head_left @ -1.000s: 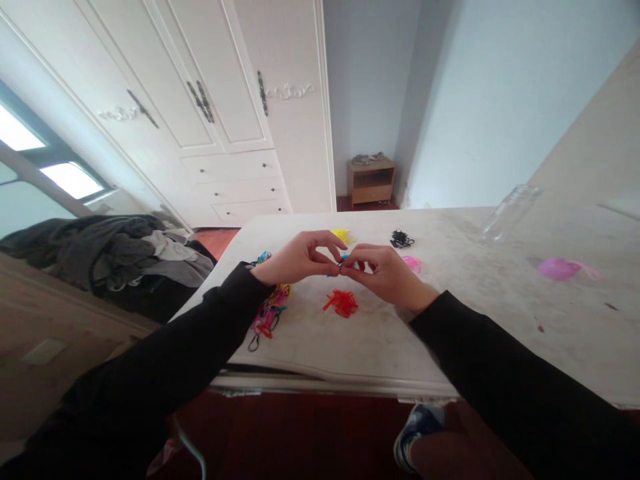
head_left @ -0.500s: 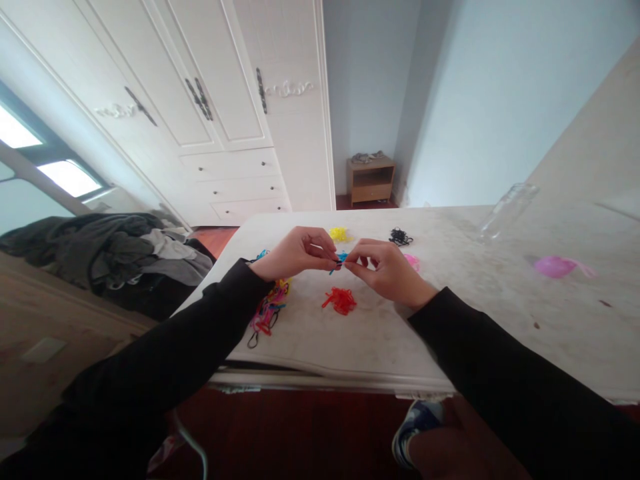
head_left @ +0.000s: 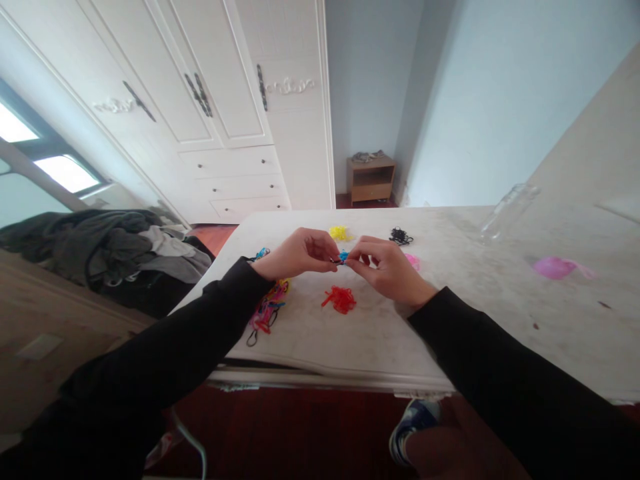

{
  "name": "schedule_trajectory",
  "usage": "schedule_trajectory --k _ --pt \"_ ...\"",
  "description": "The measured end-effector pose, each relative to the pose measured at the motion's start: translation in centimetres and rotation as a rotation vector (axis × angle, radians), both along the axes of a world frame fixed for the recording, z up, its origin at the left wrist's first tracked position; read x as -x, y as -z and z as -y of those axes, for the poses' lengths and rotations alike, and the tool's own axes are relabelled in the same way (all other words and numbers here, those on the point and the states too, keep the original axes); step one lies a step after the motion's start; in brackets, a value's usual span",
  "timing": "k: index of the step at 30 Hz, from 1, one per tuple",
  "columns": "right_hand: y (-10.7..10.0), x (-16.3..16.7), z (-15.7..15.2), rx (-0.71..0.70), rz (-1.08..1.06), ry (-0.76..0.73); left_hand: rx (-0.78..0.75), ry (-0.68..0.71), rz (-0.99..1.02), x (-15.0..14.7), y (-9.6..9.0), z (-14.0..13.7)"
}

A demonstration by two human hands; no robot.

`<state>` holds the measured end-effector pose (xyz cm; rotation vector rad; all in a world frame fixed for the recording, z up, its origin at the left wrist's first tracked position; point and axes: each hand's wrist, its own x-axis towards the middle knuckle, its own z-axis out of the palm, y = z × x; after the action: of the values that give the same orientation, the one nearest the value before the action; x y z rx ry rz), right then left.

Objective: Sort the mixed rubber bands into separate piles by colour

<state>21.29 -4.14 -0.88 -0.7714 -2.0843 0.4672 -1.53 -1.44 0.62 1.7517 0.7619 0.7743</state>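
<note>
A small, thin, dark elastic band (head_left: pixel 337 261) is between the fingertips, near the middle of the pale, stained surface (head_left: pixel 490 287) and apparently just above it. It looks feather-light, soft and stretchy; I would expect it to slip or spring away if pulled unevenly, and a thin strand might snap. The best hold is probably a fine fingertip pinch at each end. The left hand (head_left: pixel 300 253) comes in from 9 o'clock, its thumb and forefinger pinched on the band, the other fingers curled behind. The right hand (head_left: pixel 384 267) comes from 3 o'clock with its thumb and forefinger drawn together at the opposite end; they seem to grip it too, though the detail is tiny. Both wrists are raised slightly, and the forearms, in black fabric sleeves (head_left: pixel 200 327), slant inward from 8 and 4 o'clock. Just beyond the fingertips, at 1 o'clock, shows a bright blue clump of bands (head_left: pixel 344 255), partly hidden. Farther out, a yellow pile of bands (head_left: pixel 340 233) lies at 12 o'clock, a black pile of bands (head_left: pixel 401 236) at 2, a pink pile of bands (head_left: pixel 414 261), partly covered, at 3, a red pile of bands (head_left: pixel 341 299) at 6, and a mixed multicoloured heap of bands (head_left: pixel 267 310) at 8.
</note>
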Motion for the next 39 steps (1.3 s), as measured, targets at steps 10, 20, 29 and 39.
schedule_trajectory --k 10,20,29,39 --pt "0.1 -0.2 -0.3 -0.041 0.007 0.086 -0.005 -0.051 -0.013 0.3 -0.2 -0.2" --pt "-0.1 -7.4 -4.8 0.006 0.063 0.651 -0.086 -0.083 -0.063 0.3 0.0 -0.4" --pt "-0.8 -8.1 -4.5 0.115 0.119 0.505 -0.127 -0.085 -0.1 0.5 0.0 -0.4" --pt "-1.2 -10.4 -4.1 0.223 0.401 0.356 -0.122 -0.045 -0.133 0.5 0.1 -0.1"
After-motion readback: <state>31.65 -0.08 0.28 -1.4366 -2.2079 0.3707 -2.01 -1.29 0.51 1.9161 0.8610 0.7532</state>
